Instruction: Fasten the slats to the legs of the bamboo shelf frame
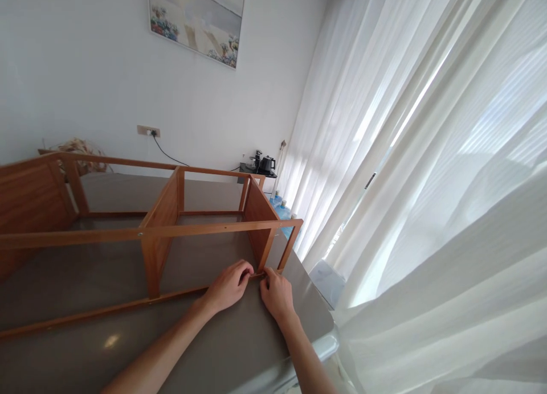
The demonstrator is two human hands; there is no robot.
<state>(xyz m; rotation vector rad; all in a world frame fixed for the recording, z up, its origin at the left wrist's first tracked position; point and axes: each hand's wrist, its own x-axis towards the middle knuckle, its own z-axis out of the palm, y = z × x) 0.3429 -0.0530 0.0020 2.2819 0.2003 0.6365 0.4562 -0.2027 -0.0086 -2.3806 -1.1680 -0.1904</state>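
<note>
Both hands meet at one joint of the wooden shelf frame, the left hand on the inner side of the post foot and the right hand just outside it. The step in hand appears to be fine fingertip work there, so it should go best with one hand bracing the lower rail while the other works square to the joint, with light, even pressure so that the frame neither slides nor twists. Each grip is curled: the left one has its thumb and forefinger near each other at the rail, the right one bends its fingers over the rail by the post. I cannot tell whether either grip closes fully or pinches something small, since the fingers hide it. Just above the hands stands the end panel; farther left is the middle divider. The frame lies on its side on the glossy grey worktop, its long rails running from the left toward the right edge, the near right corner left well apart from it. Past the far edge an electric kettle stands by the wall, and white curtains hang beyond the right edge.
</note>
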